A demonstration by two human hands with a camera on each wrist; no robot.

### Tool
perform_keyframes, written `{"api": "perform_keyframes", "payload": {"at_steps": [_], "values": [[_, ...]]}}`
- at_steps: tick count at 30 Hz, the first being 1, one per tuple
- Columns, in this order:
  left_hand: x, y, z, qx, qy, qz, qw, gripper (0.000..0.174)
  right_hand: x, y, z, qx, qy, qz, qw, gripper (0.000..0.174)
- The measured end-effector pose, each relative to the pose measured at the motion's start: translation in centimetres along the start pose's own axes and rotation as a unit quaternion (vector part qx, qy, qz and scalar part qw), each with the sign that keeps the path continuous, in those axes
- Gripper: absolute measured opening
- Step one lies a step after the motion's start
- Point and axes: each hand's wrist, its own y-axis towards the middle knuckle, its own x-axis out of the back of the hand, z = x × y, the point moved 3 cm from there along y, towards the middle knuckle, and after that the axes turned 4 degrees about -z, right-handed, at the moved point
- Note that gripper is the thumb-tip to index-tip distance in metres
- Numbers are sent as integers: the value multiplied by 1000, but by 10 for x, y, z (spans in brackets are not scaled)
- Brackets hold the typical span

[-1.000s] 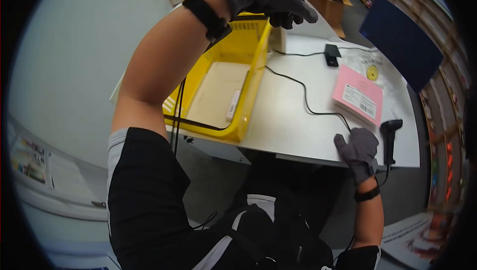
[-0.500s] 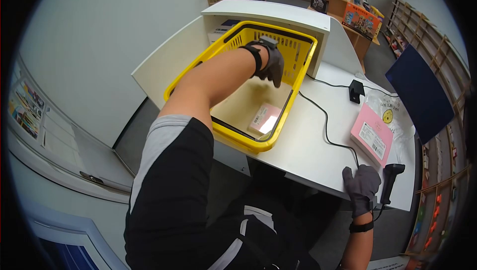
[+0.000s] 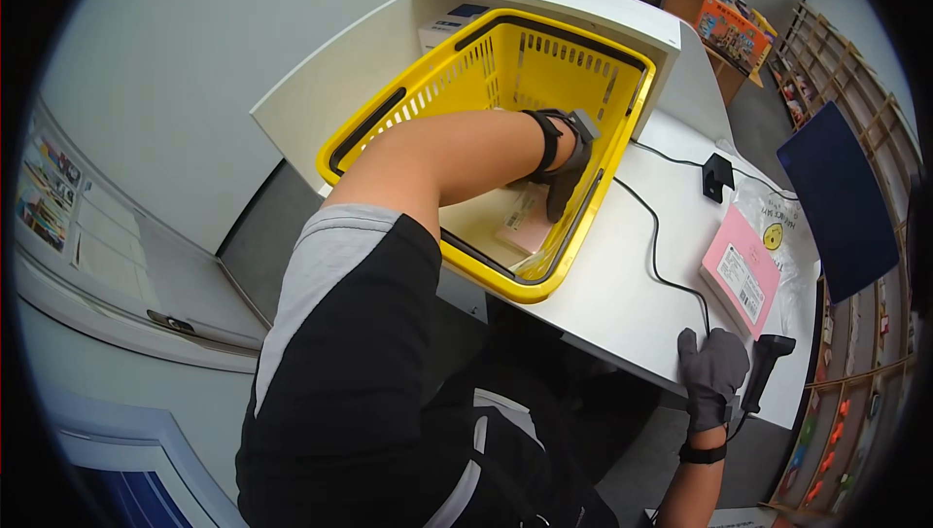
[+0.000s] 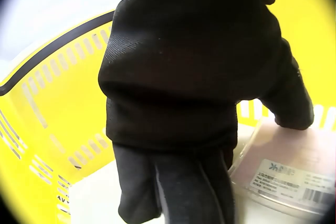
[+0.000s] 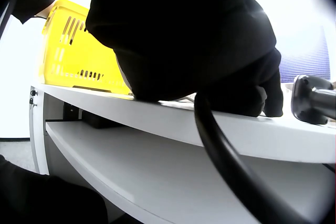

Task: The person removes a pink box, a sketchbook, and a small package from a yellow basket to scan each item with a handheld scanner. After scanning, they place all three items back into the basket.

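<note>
Gloved in dark grey, my left hand [image 3: 567,173] reaches down inside the yellow shopping basket [image 3: 554,287]. In the left wrist view its fingers [image 4: 194,187] point straight down, and its thumb tip is right at the edge of a flat, pale pink box [image 4: 283,150] with a white barcode label. The box lies low in the basket, partly hidden behind the hand in the head view. My right hand [image 3: 712,372], also gloved, rests on the counter's front edge with nothing in it, between a black cable and a black handheld barcode scanner [image 3: 768,372].
A larger pink box [image 3: 746,275] with a barcode label lies on the white counter [image 3: 622,285], beside clear plastic packaging [image 3: 799,236]. Behind it stand a small black device [image 3: 717,178] and a dark blue screen [image 3: 838,197]. A raised ledge [image 3: 583,8] runs behind the basket.
My left hand has come down from above the basket's far rim into it, close to the pale pink box. The head view has shifted. The right hand stays at the counter edge.
</note>
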Motion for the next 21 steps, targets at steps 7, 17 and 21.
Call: {"api": "perform_keyframes", "payload": {"at_steps": [7,17,21], "values": [[-39,97,81,60,253,-525,810,36,4,2,2,-6,14,-4,1000,53],[-24,33,51,147,-87,-175,970,36,-1,0,-2,-24,44,-33,998,53],[-36,-38,-15,138,-211,27,967,44,-4,0,-4,-30,60,-52,996,53]]}}
